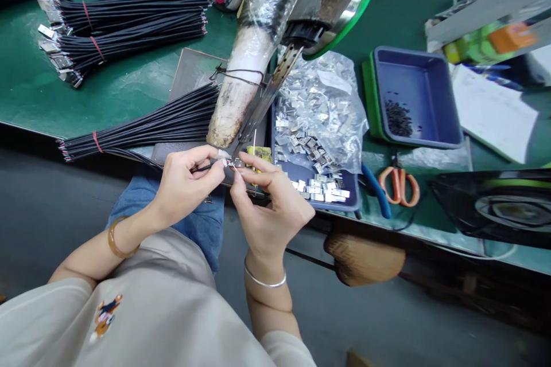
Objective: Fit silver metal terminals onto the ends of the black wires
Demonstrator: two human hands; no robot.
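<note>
Head view: pinching a cable (201, 170) between thumb and fingers of left hand (183, 183), with its front end turned toward right hand (273, 200) and a loose length apparently trailing away behind left hand. Meeting there, at right thumb and forefinger, with what looks like a small shiny connector (235, 161); cannot tell, at such a size, whether right hand is gripping that piece or merely steadying it. Set just above both sets of fingertips: the lower end of an iron (263, 106), possibly touching the work, though too blurred to say. Judging by this, probably at the step of joining cable and connector with heat. Calls, it would seem, for holding both hands steady, keeping cable end and connector lined up under the iron, and sparing fingertips from hot metal. Worth keeping within reach: to the right of right hand, a tray (354, 198) of loose connectors (325, 186), then orange-handled cutters (402, 180) farther out; up and left of left hand, on the worktop (129, 89), a banded bundle (163, 123) of similar cables.
</note>
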